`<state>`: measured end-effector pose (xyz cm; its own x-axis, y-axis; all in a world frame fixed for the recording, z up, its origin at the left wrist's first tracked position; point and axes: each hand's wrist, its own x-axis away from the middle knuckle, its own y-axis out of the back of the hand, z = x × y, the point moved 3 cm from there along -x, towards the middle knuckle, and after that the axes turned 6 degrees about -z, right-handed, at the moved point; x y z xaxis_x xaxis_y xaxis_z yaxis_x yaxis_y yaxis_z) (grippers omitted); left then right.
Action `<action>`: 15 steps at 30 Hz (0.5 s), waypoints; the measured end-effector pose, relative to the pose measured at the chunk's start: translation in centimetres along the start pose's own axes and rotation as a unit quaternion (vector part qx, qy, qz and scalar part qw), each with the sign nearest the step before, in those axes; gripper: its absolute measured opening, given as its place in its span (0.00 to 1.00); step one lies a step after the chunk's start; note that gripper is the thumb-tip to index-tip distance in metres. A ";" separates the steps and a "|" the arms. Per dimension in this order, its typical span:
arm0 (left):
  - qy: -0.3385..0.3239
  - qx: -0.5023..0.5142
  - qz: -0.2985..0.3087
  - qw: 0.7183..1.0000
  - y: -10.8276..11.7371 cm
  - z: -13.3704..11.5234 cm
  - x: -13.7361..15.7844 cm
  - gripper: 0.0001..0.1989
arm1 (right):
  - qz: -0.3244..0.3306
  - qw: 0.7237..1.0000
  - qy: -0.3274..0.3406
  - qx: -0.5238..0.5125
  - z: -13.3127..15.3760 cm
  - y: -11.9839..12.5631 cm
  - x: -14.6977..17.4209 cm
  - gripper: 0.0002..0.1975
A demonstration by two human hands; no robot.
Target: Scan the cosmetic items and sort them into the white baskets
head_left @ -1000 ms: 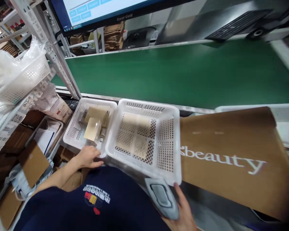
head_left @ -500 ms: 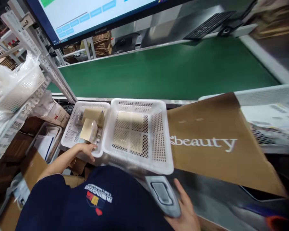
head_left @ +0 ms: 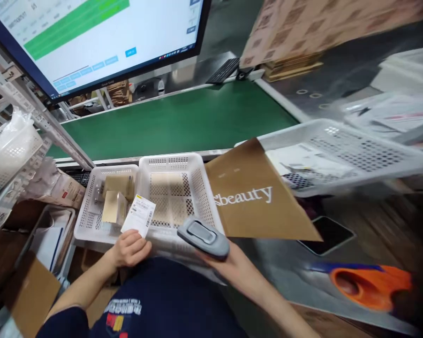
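Observation:
My left hand is closed on the lower edge of a white printed label with a barcode, held up over the front of two baskets. A grey handheld scanner is in my right hand, its head pointing left toward the label; most of my fingers are hidden beneath it. Behind the label, the small white basket contains a cream box, a tan box and a few small clear items. The larger white basket beside it has a perforated bottom showing pale board through it.
A brown "beauty" cardboard flap leans right of the baskets. Behind runs a green conveyor belt, with a monitor above. At right are a basket of papers, a phone-like black device and an orange-handled tool.
My left hand has come up from the small basket's edge with the label. My right hand has raised the scanner to the larger basket's front. The view has swung right.

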<state>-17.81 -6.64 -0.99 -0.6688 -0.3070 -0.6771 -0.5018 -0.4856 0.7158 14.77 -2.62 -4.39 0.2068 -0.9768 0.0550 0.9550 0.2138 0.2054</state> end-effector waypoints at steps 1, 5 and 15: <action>-0.017 0.011 -0.001 1.000 -1.3 0.2 -0.3 0.12 | 0.007 1.000 -0.001 -0.013 1.6 0.6 -0.9 0.38; -0.023 0.088 0.116 0.989 -8.0 0.5 -0.9 0.14 | 0.035 0.999 0.001 0.017 5.2 2.9 -3.5 0.31; 0.432 -0.134 0.143 0.880 -6.4 5.9 -0.8 0.30 | -0.002 0.977 -0.017 0.214 -0.2 5.4 -1.9 0.22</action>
<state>-17.29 1.51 -4.02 -0.0215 -0.8997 -0.4359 -0.1554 -0.4277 0.8905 19.57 0.37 -3.64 0.1893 -0.9783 0.0841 0.7782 0.2017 0.5947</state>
